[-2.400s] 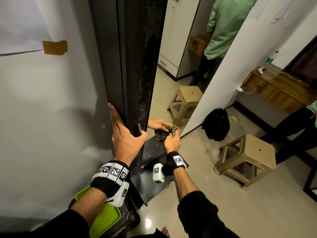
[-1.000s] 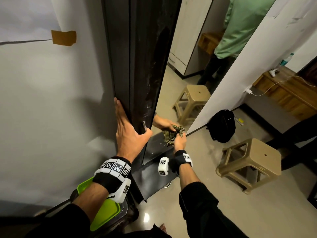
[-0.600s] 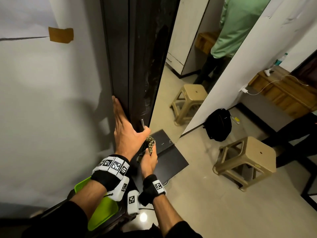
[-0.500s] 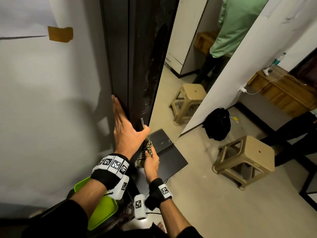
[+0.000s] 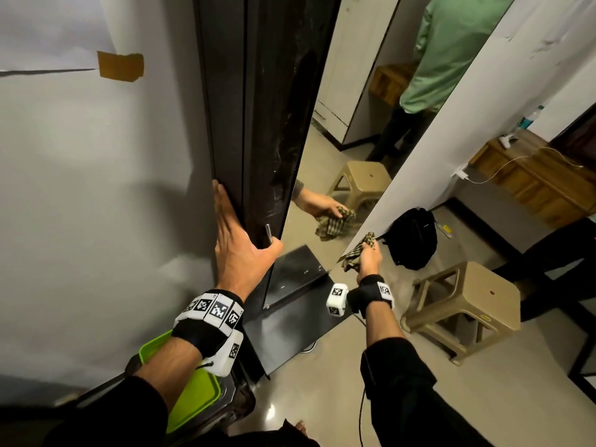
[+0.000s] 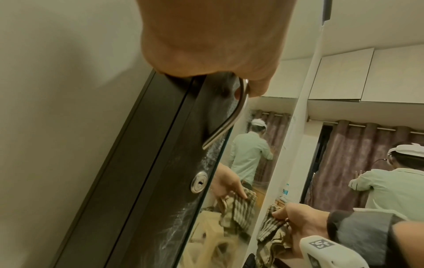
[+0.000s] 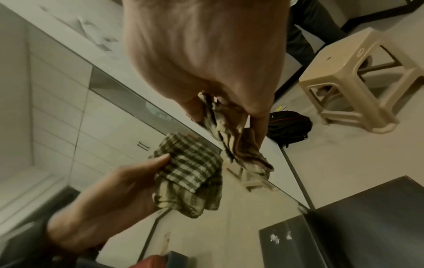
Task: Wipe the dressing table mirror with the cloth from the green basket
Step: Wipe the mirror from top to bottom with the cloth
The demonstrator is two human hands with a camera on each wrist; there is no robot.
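Head view: our right hand (image 5: 369,258) grips the bunched green-checked cloth (image 5: 353,256) at the lower right edge of the tall dressing table mirror (image 5: 338,150), whose glass runs left and upward from it. Left wrist: our left hand (image 6: 211,36) lies flat-fingered along the dark frame (image 6: 149,145), thumb on its curved steel handle (image 6: 229,117). Right wrist: the cloth's corner meets its reflection.

From where I stand, the mirror (image 5: 335,162) is bare glass above the right hand (image 5: 367,260) and its cloth (image 5: 354,255). The left hand (image 5: 237,250) and the metal handle (image 5: 268,234) take up the dark frame (image 5: 258,108) on its left edge, and a white wall (image 5: 451,133) shuts in its right. A dark shelf (image 5: 290,308) juts out below the glass; the stool (image 5: 464,304) and the black backpack (image 5: 414,237) stand to the right, leaving open floor between shelf and stool.
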